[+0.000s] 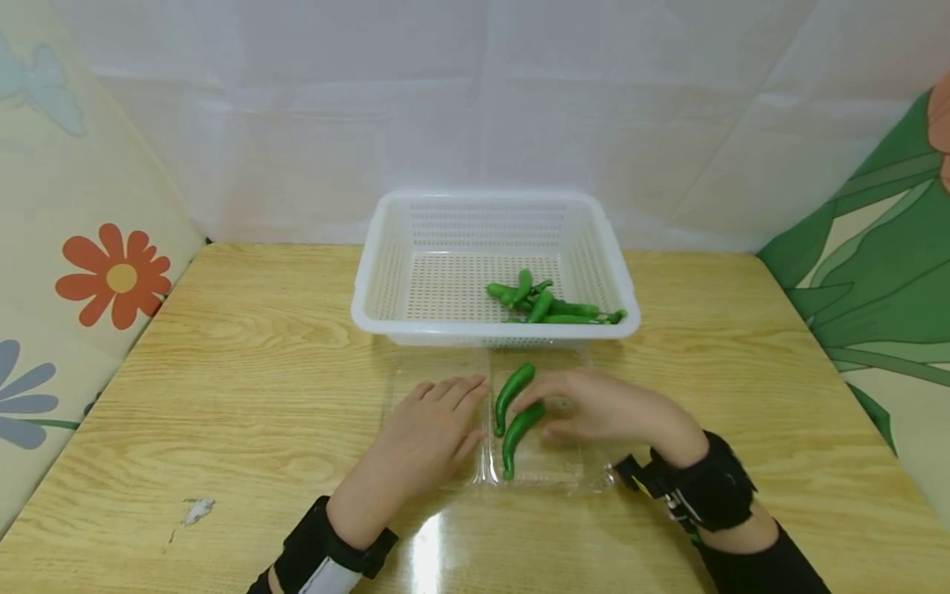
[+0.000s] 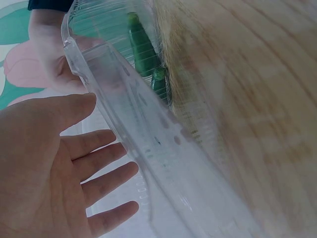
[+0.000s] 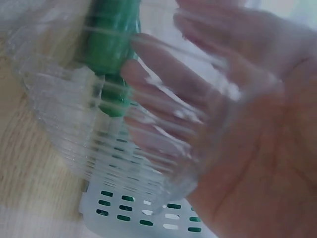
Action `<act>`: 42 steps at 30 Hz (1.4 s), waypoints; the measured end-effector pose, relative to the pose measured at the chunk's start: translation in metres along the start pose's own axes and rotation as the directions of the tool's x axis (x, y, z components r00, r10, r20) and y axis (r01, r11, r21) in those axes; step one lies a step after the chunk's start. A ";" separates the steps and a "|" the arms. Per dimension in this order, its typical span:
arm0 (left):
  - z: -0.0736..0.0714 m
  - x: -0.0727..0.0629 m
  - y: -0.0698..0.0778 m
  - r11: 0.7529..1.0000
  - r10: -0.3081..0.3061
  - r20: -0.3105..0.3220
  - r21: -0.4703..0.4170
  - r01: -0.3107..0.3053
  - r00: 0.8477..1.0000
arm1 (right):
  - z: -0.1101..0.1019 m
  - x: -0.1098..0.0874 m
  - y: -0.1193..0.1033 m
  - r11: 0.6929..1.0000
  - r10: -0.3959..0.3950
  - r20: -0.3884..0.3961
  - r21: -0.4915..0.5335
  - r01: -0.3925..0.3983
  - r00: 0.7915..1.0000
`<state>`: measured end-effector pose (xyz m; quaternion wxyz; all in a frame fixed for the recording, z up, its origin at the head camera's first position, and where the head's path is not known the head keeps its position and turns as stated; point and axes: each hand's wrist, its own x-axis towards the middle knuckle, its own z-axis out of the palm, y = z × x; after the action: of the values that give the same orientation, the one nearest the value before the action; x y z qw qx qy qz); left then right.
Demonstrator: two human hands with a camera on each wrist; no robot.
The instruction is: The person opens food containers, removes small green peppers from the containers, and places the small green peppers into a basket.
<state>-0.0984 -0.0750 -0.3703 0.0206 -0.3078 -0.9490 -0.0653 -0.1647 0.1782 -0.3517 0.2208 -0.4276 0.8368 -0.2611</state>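
A clear plastic clamshell box (image 1: 552,466) lies unfolded on the table, its two halves side by side. In its right half rest two curved green chili peppers, an upper one (image 1: 510,396) and a lower one (image 1: 517,441). My left hand (image 1: 426,433) is over the left half with its fingers extended; in the left wrist view its fingertips are right at the clear rim (image 2: 119,129). My right hand (image 1: 597,412) reaches into the right half, fingers loosely bent beside the peppers. Through the ribbed plastic wall, the right wrist view shows those fingers (image 3: 168,99) next to a green pepper (image 3: 111,39).
Behind the box stands a white perforated basket (image 1: 361,297), with several green peppers (image 1: 542,305) heaped at its front right. The wooden table (image 1: 245,371) reaches back to a white sheet, with patterned panels on both sides.
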 end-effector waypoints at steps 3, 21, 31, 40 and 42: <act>0.000 0.000 0.000 1.000 0.001 -0.002 -0.001 -0.001 1.000 | 0.002 0.002 0.000 1.000 -0.018 -0.017 -0.023 0.018 1.000; 0.001 0.001 0.000 1.000 0.000 0.002 0.004 0.000 1.000 | 0.011 0.008 0.000 0.996 -0.027 -0.020 -0.091 0.025 0.999; 0.000 0.000 0.000 1.000 -0.002 0.003 0.000 0.002 1.000 | 0.013 0.010 0.005 0.995 0.010 -0.030 -0.103 -0.014 0.999; -0.001 0.000 0.000 1.000 0.000 -0.002 -0.003 0.000 1.000 | 0.011 0.011 0.005 0.996 0.019 -0.027 -0.089 -0.021 0.999; -0.002 0.000 0.001 1.000 -0.001 0.000 -0.006 0.001 1.000 | 0.011 0.011 0.004 0.996 0.023 -0.026 -0.084 -0.025 0.999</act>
<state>-0.0978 -0.0748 -0.3686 0.0198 -0.3071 -0.9490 -0.0681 -0.1666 0.1687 -0.3644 0.1953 -0.4231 0.8549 -0.2280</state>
